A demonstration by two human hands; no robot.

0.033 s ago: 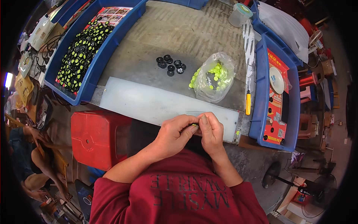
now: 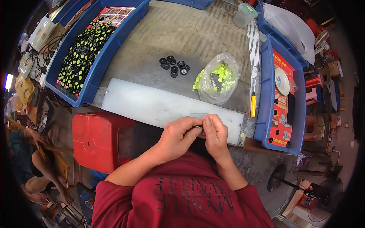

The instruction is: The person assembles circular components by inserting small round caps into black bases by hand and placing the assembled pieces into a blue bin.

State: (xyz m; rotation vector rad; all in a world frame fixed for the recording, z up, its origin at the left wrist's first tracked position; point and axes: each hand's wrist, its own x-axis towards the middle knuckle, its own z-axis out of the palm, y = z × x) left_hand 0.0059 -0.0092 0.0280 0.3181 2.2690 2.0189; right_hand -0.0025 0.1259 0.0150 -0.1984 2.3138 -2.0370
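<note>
Disc (image 2: 199,126), small, black and yellow-green: at near edge of white board (image 2: 144,99), pinched by left hand (image 2: 175,136). Green patch toward wearer; long axis hidden, cannot tell. Right hand (image 2: 216,137): fingers curled against it, grip hidden. Table (image 2: 152,41): grey, scuffed. Room: red stool (image 2: 91,140), left.

Their shirt (image 2: 167,171) is maroon, with wide sleeves (image 2: 110,195) that leave the forearms (image 2: 138,163) bare and dark capital lettering (image 2: 197,205) across the front; their fingers (image 2: 209,127) are bare.
</note>
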